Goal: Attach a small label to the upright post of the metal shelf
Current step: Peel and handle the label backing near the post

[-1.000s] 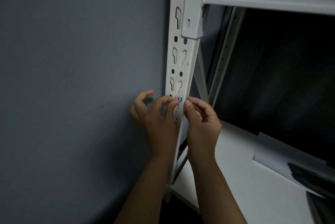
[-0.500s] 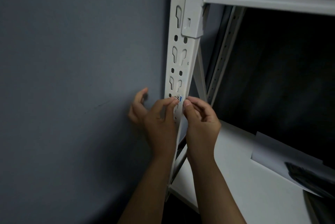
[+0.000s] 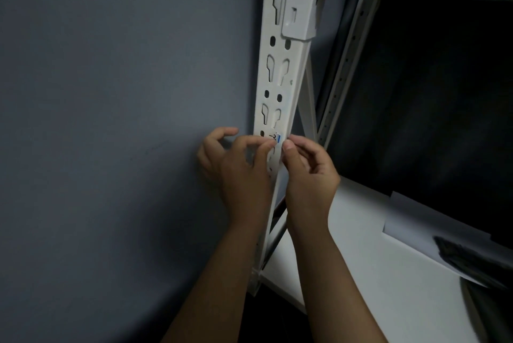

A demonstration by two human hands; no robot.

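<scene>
- The small label (image 3: 275,138), white with dark handwriting and a blue strip on its right edge, lies against the front face of the white upright post (image 3: 278,84), just below a pair of keyhole slots and well below the beam bracket.
- The left hand (image 3: 236,165) has its fingers curled, and a fingertip and the thumb meet at the label's left end; it seems to pinch or press that end onto the metal, though whether the label is already stuck there cannot be told.
- The right hand (image 3: 306,173) comes in from the post's right edge, fingers curled, its thumb tip just beside the blue strip. Whether it touches the label is unclear.
- The step in hand looks like seating the label flat on the post.
- To do it well, one end would best be held fixed while the other hand smooths along the label toward the free end, so that no bubble or crease forms.
- The slots and round holes are close by; the label should sit on solid metal between them, or an unsupported corner may lift.
- Its edges should run square to the post's sides, since a tilt is hard to correct once the adhesive grips.
- Firm pressure on the blue end and the corners should finish the bond.
- The white shelf board (image 3: 361,245) at lower right carries a sheet of paper (image 3: 410,220), which plays no part here.
</scene>
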